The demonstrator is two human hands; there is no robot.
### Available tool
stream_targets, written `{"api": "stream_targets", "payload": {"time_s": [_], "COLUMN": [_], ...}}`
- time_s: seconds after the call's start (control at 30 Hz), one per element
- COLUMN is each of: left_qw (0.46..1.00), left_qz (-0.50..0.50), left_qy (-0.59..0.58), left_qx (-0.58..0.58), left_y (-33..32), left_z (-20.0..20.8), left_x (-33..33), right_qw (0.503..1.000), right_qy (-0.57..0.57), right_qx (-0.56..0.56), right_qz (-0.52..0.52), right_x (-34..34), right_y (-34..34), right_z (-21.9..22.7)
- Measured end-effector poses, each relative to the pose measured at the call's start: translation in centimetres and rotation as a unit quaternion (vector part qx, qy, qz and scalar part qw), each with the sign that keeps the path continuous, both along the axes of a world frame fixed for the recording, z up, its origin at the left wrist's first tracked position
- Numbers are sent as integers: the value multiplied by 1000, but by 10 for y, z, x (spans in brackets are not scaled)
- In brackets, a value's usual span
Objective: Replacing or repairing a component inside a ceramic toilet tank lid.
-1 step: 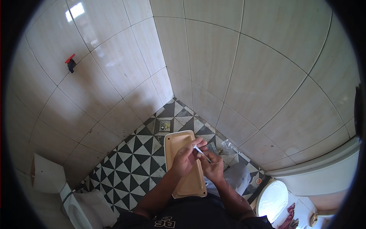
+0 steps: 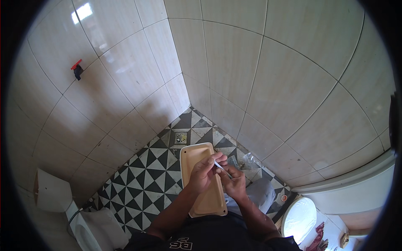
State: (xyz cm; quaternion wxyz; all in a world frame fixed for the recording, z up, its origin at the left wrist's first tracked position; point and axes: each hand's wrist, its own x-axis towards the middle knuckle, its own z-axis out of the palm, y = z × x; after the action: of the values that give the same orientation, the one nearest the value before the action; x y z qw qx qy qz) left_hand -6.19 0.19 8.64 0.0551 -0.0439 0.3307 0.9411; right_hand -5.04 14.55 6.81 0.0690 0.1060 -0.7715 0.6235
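Between my two hands is a slim white rod-shaped piece (image 2: 218, 165), too small to name exactly. My left hand (image 2: 202, 175) has its thumb and fingers closed round the upper end. The fingertips of my right hand (image 2: 234, 183) pinch the lower end. Beneath my hands lies a long, shallow, tan tray-like piece (image 2: 197, 155) with a white rim and small dark holes at its corners. My left hand and wrist hide part of it. My bent knee in grey trousers (image 2: 260, 195) shows beyond my right forearm.
A white toilet (image 2: 102, 226) stands at the lower left. The left wall carries a tap (image 2: 77, 72) with a red handle. A drain grate (image 2: 181, 138) sits near the corner. Clear plastic wrapping (image 2: 251, 161) lies by the right wall. A white oval lid (image 2: 299, 221) is at the lower right.
The white piece has turned slightly between my fingertips, and its upper end is more covered. My arms and the tan piece stay in place.
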Motion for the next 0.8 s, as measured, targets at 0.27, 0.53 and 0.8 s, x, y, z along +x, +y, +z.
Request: {"api": "stream_targets", "payload": {"time_s": [0.27, 0.53, 0.8], "left_qw": [952, 994, 969], "left_qz": [10, 5, 6], "left_qy": [-37, 58, -3], "left_qx": [-305, -97, -248], "left_y": [-17, -11, -28], "left_z": [-66, -19, -53], "left_x": [-10, 7, -3], "right_qw": [976, 999, 984], "right_qy": [156, 4, 133], "right_qx": [150, 41, 114], "right_qz": [-30, -6, -16], "right_x": [2, -2, 1], "right_y": [-3, 9, -2], "right_z": [-4, 2, -5]}}
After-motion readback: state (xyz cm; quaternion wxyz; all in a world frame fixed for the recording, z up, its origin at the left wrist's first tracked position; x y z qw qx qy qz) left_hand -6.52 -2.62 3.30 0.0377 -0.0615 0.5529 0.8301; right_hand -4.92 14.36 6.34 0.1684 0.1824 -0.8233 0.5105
